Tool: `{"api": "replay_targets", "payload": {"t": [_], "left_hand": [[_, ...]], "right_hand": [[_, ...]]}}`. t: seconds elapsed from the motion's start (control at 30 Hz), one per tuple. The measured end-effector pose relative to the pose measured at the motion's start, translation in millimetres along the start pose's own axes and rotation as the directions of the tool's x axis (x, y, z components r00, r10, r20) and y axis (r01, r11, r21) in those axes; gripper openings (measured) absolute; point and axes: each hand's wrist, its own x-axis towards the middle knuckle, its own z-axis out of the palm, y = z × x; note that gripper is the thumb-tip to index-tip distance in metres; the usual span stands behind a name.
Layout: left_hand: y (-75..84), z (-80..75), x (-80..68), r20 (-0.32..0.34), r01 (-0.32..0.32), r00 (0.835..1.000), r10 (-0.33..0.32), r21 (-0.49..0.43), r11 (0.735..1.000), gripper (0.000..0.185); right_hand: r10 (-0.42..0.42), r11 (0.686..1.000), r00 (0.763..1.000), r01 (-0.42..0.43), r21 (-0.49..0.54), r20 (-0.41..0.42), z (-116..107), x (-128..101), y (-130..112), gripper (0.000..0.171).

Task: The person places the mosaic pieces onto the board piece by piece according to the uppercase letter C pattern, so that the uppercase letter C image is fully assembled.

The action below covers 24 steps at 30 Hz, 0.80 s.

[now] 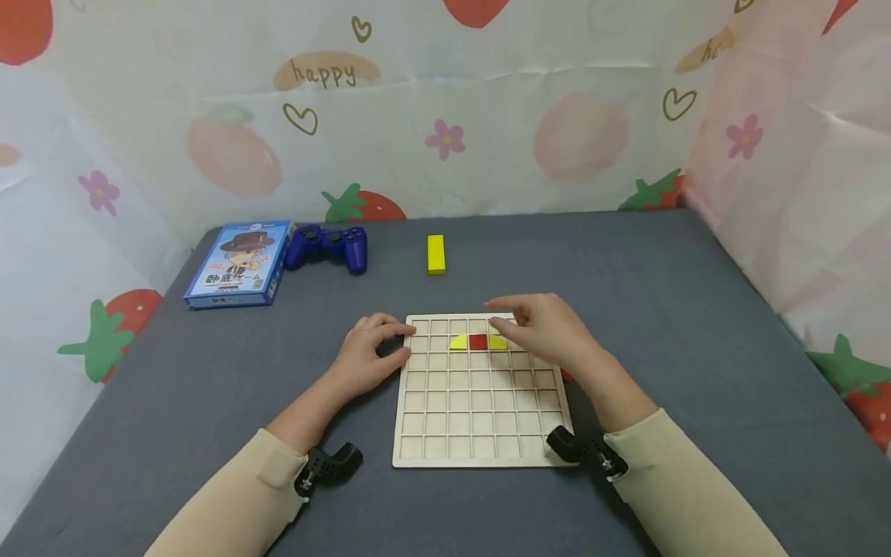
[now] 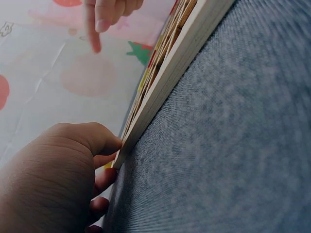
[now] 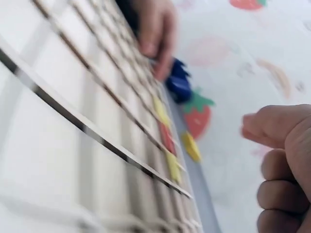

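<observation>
A pale wooden grid board [image 1: 445, 466] lies flat on the grey table. Near its far edge, one row holds a yellow piece [image 1: 459, 343] with a slanted corner, a red square [image 1: 478, 342] and another yellow piece [image 1: 497, 343]. My left hand [image 1: 365, 352] rests thumb and index fingertips against the board's left rim by the far corner; the wrist view [image 2: 53, 170] shows them right at the wood. Over the far right part hovers my right hand [image 1: 546, 329], index finger and thumb extended with a gap between, other fingers curled, nothing visible in it.
A yellow block [image 1: 435, 255] lies beyond the board. At the back left, a blue game controller [image 1: 327, 246] stands beside a blue box [image 1: 239, 264]. Something red [image 1: 566, 376] shows at the board's right edge, partly hidden by my right forearm. A printed cloth [image 1: 445, 100] hangs behind the table.
</observation>
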Motion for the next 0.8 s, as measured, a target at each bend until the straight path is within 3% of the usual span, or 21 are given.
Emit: {"api": "replay_targets", "payload": {"t": [0.23, 0.4, 0.5, 0.7, 0.8], "left_hand": [[0.4, -0.2, -0.1, -0.003, 0.001, 1.0, -0.001, -0.007, 1.0, 0.033], [-0.3, 0.6, 0.0, 0.006, 0.003, 1.0, -0.003, -0.007, 1.0, 0.033], [-0.3, 0.4, 0.4, 0.008, 0.004, 1.0, -0.004, -0.006, 1.0, 0.033], [-0.2, -0.5, 0.9, 0.011, 0.007, 1.0, -0.007, -0.008, 1.0, 0.033], [-0.3, -0.3, 0.5, 0.011, 0.007, 1.0, -0.007, -0.01, 1.0, 0.033]], "right_hand": [[0.19, 0.977, 0.973, -0.201, 0.077, 0.128, -45, -5, 35, 0.03], [0.292, 0.944, 0.901, -0.326, 0.055, 0.321, -62, -13, 59, 0.028], [0.305, 0.934, 0.869, -0.353, 0.057, 0.391, -66, -17, 69, 0.026], [0.285, 0.931, 0.885, -0.348, 0.115, 0.37, -66, -17, 80, 0.02], [0.307, 0.919, 0.876, -0.374, 0.124, 0.373, -65, -16, 80, 0.019]]}}
